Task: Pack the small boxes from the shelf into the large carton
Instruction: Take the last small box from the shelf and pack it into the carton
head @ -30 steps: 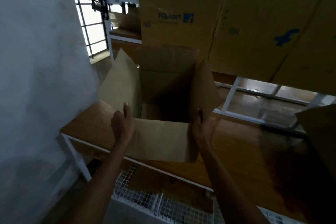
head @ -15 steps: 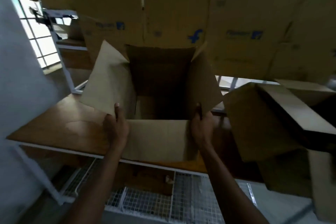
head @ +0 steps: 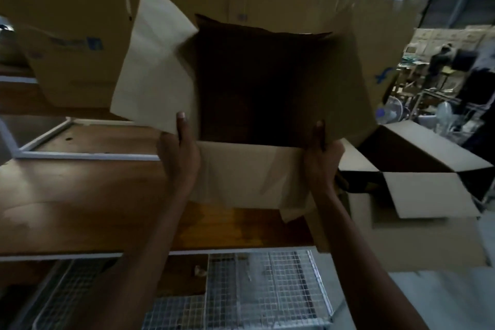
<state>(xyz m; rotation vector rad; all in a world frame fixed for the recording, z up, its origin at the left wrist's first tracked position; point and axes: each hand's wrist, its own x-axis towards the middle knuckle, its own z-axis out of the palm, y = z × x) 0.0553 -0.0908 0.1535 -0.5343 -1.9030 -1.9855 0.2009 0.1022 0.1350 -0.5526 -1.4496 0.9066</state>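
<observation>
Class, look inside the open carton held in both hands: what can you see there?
Inside the open carton only dark cardboard walls show. The bottom is lost in shadow, so any contents cannot be told. The left hand and right hand grip its near corners.

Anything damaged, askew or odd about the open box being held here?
Mildly. The open box, held at its near corners by the left hand and right hand, has a creased near flap with a bent lower right corner. Its inside is too dark to check.
</observation>
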